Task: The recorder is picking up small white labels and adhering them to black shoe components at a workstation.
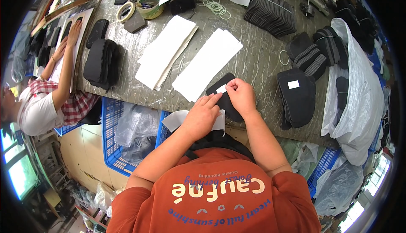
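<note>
A black fabric piece with rounded ends (230,107), like a folded sock, lies in front of me by the table's near edge. My right hand (241,97) rests over it, thumb and forefinger pinched at the edge of a small white label (221,89) on the cloth. From the left, my left hand (202,114) reaches in with fingers stretched out, their tips at the black piece's left side. Beneath that hand, a white sheet (175,118) hangs at the table edge. Beyond lie two long white paper stacks (209,64), (167,51).
Black pieces are stacked to the left (100,66) and right, the right stack (298,98) bearing a white label. Striped bundles (270,13), rubber bands (215,8) and tape rolls (125,12) lie farther back. A plastic bag (357,93) stands right; a blue crate (111,148) sits below. A co-worker (44,102) works left.
</note>
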### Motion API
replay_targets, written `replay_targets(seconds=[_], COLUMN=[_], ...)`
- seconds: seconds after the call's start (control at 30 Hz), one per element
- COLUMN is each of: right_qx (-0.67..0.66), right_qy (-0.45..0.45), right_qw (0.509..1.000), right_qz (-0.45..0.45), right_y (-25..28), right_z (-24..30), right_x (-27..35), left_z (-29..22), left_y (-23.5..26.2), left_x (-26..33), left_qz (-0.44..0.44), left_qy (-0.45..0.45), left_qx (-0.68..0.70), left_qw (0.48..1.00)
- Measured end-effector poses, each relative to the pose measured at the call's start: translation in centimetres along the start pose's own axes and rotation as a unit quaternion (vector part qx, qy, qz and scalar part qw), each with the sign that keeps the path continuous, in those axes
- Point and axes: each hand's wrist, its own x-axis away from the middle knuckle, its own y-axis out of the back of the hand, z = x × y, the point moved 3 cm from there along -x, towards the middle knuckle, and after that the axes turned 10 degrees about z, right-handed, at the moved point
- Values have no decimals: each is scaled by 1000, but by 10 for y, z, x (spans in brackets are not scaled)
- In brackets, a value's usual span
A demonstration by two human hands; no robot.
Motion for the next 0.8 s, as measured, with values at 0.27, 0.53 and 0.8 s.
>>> replay_targets(seconds=[0.27, 0.53, 0.8], right_qx=[-52, 88, -26], right_qy=[8, 66, 99], right_qw=[998, 984, 972], right_qz=[-28, -141, -209], right_y=[-4, 2, 3], right_z=[-5, 4, -11], right_x=[-1, -2, 2], left_z=[-1, -4, 8], left_y=[-7, -1, -2], left_x=[-5, -7, -8], left_qz=[56, 57, 11], left_qy=[24, 20, -45], left_qx=[-97, -103, 28], left_qw=[993, 993, 999])
